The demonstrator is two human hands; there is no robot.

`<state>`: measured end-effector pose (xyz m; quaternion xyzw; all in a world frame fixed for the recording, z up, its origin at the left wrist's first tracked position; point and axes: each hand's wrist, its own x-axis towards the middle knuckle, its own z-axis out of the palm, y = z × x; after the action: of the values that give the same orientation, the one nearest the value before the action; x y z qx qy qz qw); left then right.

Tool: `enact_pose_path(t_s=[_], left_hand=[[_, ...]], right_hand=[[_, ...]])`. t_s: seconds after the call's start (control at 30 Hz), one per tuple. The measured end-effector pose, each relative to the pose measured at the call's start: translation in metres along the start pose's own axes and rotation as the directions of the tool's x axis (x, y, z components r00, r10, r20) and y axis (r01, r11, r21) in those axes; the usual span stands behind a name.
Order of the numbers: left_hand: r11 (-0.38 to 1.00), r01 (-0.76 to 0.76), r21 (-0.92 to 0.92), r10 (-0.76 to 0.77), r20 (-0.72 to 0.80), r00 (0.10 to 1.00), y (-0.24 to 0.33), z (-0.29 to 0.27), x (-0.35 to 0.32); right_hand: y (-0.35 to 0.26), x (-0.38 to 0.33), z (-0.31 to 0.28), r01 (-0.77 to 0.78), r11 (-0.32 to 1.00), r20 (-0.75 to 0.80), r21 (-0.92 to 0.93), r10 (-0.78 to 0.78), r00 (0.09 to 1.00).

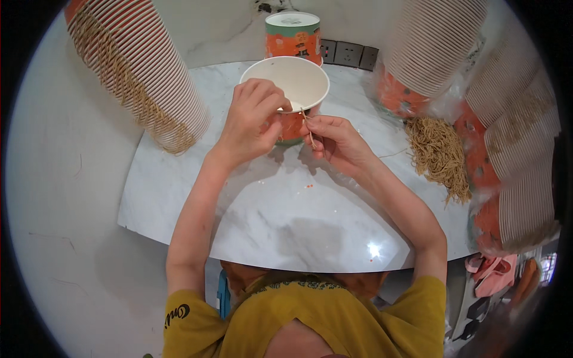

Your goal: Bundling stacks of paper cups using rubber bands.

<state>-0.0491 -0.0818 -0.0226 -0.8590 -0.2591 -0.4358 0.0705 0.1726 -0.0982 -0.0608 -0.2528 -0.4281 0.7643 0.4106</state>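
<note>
A paper bucket (310,80), white inside and orange outside, stands near the middle of the table with its mouth tilted toward me. My left hand (253,119) is bent over the near left part of its rim, fingers curled at the mouth and thumb lower on the outside. Just right of it, my right hand (337,140) pinches a thin tan cord (308,126) between thumb and fingers. The cord's upper end meets the bucket's rim, and the rest hangs across my fingers. The left fingertips are partly hidden.
On the left leans a tall stack of nested buckets (149,71) with cords hanging along it. More stacks (439,48) in clear plastic stand at the right, beside a pile of tan cords (439,155). A lidded bucket (292,42) and wall sockets (348,53) are behind.
</note>
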Motion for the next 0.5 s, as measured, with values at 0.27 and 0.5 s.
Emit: enact_pose_path(t_s=[0.27, 0.5], left_hand=[[0.977, 0.152, 0.148, -0.102, -0.301, 0.948, 0.037, 0.012, -0.009], [0.391, 0.706, -0.591, -0.776, 0.200, 0.598, 0.053, 0.024, -0.027]], right_hand=[[0.007, 0.001, 0.015, 0.059, 0.985, -0.124, -0.165, -0.080, 0.989], [0.019, -0.003, 0.023, 0.144, 0.939, -0.140, -0.314, -0.196, 0.971]])
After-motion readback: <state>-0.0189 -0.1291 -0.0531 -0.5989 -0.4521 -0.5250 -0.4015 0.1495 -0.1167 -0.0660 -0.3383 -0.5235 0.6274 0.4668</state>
